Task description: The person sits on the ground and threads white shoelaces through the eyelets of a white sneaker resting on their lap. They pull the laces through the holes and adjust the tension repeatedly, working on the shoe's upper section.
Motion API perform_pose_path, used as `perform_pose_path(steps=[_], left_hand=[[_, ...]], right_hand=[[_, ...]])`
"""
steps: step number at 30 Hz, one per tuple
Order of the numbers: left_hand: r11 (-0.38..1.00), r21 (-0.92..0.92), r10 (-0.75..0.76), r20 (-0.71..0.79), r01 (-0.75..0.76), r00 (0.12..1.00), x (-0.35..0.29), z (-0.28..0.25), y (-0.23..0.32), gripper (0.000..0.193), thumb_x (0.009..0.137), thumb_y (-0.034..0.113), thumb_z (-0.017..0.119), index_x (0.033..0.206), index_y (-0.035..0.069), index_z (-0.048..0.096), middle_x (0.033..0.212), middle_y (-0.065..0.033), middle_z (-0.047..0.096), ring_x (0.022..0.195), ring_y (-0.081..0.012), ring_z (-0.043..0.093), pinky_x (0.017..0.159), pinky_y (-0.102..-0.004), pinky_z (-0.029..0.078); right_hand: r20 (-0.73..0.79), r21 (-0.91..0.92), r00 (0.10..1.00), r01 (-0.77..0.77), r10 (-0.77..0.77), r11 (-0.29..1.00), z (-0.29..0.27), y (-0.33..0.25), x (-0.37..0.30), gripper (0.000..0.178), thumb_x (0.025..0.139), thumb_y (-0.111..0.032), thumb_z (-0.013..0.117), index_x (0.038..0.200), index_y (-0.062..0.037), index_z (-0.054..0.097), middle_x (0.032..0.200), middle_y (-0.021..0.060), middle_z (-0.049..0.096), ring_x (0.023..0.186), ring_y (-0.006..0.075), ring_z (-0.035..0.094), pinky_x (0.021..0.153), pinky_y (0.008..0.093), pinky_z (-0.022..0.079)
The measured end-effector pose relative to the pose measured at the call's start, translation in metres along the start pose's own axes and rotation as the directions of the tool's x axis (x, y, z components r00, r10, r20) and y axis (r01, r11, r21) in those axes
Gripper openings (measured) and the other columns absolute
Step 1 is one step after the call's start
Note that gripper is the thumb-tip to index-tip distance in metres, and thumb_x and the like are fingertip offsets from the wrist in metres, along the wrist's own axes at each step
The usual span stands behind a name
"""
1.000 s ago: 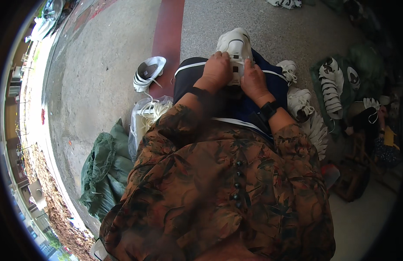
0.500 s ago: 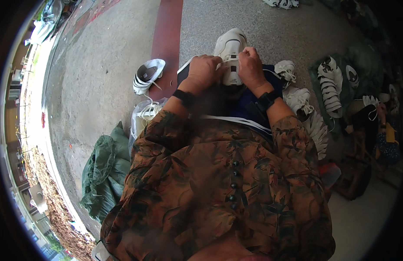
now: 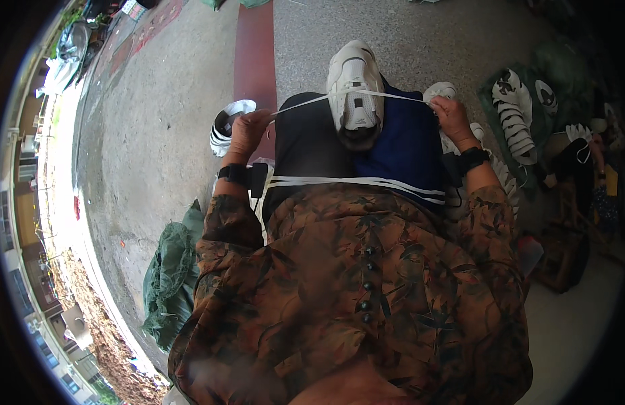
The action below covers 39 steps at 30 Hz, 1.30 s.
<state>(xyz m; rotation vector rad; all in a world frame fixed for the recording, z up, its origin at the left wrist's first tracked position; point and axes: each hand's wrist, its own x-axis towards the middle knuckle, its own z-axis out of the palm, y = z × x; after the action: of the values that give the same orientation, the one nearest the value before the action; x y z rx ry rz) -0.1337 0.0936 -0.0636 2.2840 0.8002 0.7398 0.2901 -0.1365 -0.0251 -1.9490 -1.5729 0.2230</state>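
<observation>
A white sneaker (image 3: 353, 64) rests on my lap between my knees, its toe pointing away from me. Out to the left, my left hand (image 3: 249, 131) is pinched on one end of the white shoelace (image 3: 302, 104). On the other side my right hand (image 3: 451, 120) grips the opposite end. Both lace ends stretch taut and nearly level from the upper part of the shoe's lacing. Several white laces (image 3: 353, 181) lie across my lap, closer to my body.
A white shoe upper (image 3: 222, 128) sits on the floor beyond my left hand, with a green sack (image 3: 167, 277) nearer. At right are a white sneaker (image 3: 439, 90), a stack of white uppers (image 3: 515, 128) on green cloth, and another person's hand (image 3: 598, 150).
Both hands have moved apart from the shoe, left hand leftward and right hand rightward, drawing the lace ends out straight. The sneaker stays on my lap.
</observation>
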Motion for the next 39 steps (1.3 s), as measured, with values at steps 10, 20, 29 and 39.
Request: perform_pose_path(steps=[10, 20, 29, 39], left_hand=[[0.681, -0.283, -0.71, -0.028, 0.675, 0.704, -0.131, -0.12, -0.064, 0.017, 0.082, 0.016, 0.067, 0.092, 0.002, 0.068, 0.062, 0.0023, 0.056, 0.052, -0.0044, 0.046, 0.046, -0.0197, 0.037], [0.548, -0.262, -0.829, -0.042, 0.794, 0.558, -0.229, -0.164, -0.068, 0.019, 0.082, 0.018, 0.067, 0.091, 0.001, 0.067, 0.063, -0.0018, 0.06, 0.05, -0.0067, 0.049, 0.045, -0.0196, 0.038], [0.417, -0.047, -0.909, -0.039, 0.908, 0.415, -0.265, -0.105, -0.095, 0.017, 0.081, 0.016, 0.066, 0.08, -0.001, 0.068, 0.062, -0.0027, 0.06, 0.052, -0.0085, 0.051, 0.046, -0.0217, 0.038], [0.422, -0.581, -0.519, 0.475, 0.696, 0.711, -0.053, -0.013, 0.039, 0.022, 0.087, 0.024, 0.062, 0.096, 0.005, 0.062, 0.064, 0.0041, 0.053, 0.051, -0.0048, 0.046, 0.046, -0.0183, 0.036]], right_hand=[[-0.102, 0.051, 0.93, -0.348, 0.352, 0.936, -0.115, 0.138, -0.107, 0.017, 0.086, -0.013, 0.056, 0.084, 0.0047, 0.058, 0.069, 0.0048, 0.056, 0.069, 0.0081, 0.05, 0.063, 0.0273, 0.043], [-0.051, -0.1, 0.835, -0.551, 0.549, 0.829, -0.171, 0.214, -0.239, 0.021, 0.082, -0.016, 0.055, 0.084, 0.0046, 0.06, 0.073, 0.0104, 0.06, 0.073, 0.0115, 0.056, 0.067, 0.0315, 0.045], [0.198, -0.661, 0.863, -0.233, 0.464, 0.714, -0.151, 0.269, -0.292, 0.021, 0.075, -0.017, 0.062, 0.067, 0.002, 0.06, 0.064, 0.0143, 0.058, 0.063, 0.0276, 0.056, 0.061, 0.0373, 0.045], [0.532, 0.563, 0.782, -0.613, 0.326, 0.554, -0.037, 0.012, -0.044, 0.014, 0.081, -0.013, 0.062, 0.071, -0.005, 0.056, 0.056, -0.0007, 0.051, 0.044, 0.0069, 0.044, 0.041, 0.0203, 0.033]])
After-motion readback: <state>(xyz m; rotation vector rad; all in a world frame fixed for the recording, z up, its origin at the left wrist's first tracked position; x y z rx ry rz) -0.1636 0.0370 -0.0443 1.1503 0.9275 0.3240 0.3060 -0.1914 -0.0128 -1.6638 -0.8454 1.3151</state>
